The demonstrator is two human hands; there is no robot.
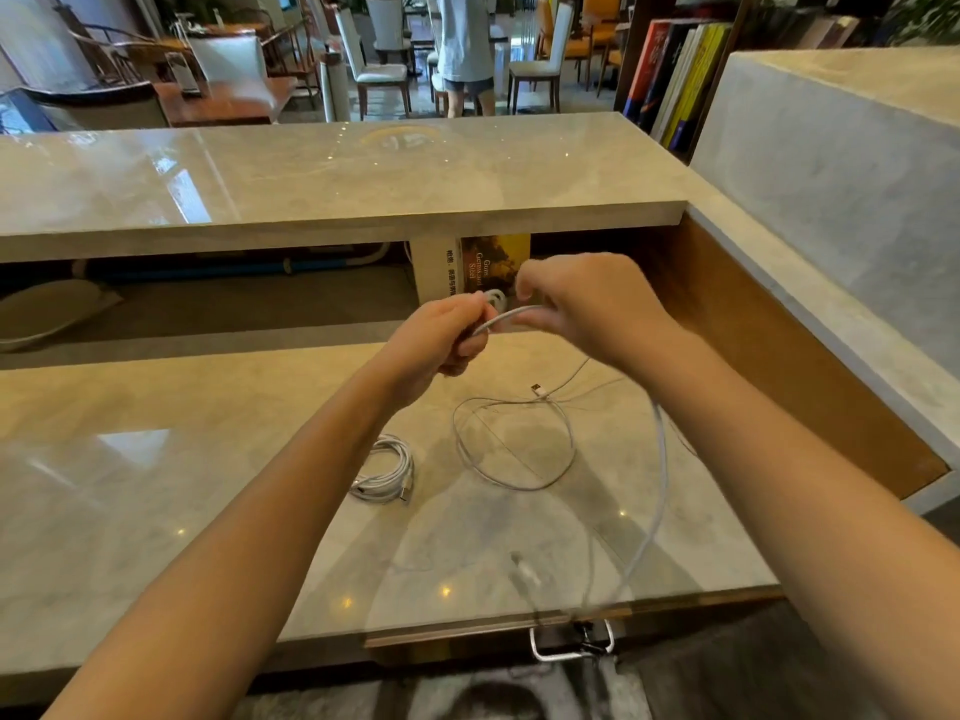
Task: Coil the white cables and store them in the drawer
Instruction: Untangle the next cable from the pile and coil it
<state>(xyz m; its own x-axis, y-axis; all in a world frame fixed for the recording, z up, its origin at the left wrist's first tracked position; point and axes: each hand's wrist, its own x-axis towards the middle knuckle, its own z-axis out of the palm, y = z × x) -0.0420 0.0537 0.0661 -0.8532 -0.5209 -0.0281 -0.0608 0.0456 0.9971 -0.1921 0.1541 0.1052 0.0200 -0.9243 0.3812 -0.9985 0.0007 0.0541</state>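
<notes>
- Coiling is the step in hand: both hands are raised above the worktop [156, 485], working one white cable [661, 459] between them.
- Left hand [441, 337] has its fingers closed round a small bundle of loops [496, 299] at the cable's upper end.
- Right hand [587, 304] has its fingers pinched narrow on the strand just beside that bundle, apparently feeding the next turn across.
- From the right hand the rest of the cable hangs down in a long arc, and its free end [524, 569] swings, blurred, near the front edge of the worktop.
- Two more white cables lie on the worktop below the hands: a finished coil [387, 470] to the left, and a loose cable [514, 444] in one wide ring with its plug [540, 391] at the far side.
- Next move, as I judge it, calls for drawing the slack up and laying further turns onto the bundle without letting the held loops spring open.
- Storing has not begun; a metal handle [571, 644] under the front edge may belong to the drawer, but the drawer itself is cut off from sight.
- Hidden: the fingertips of both hands, and how many turns the bundle holds.
</notes>
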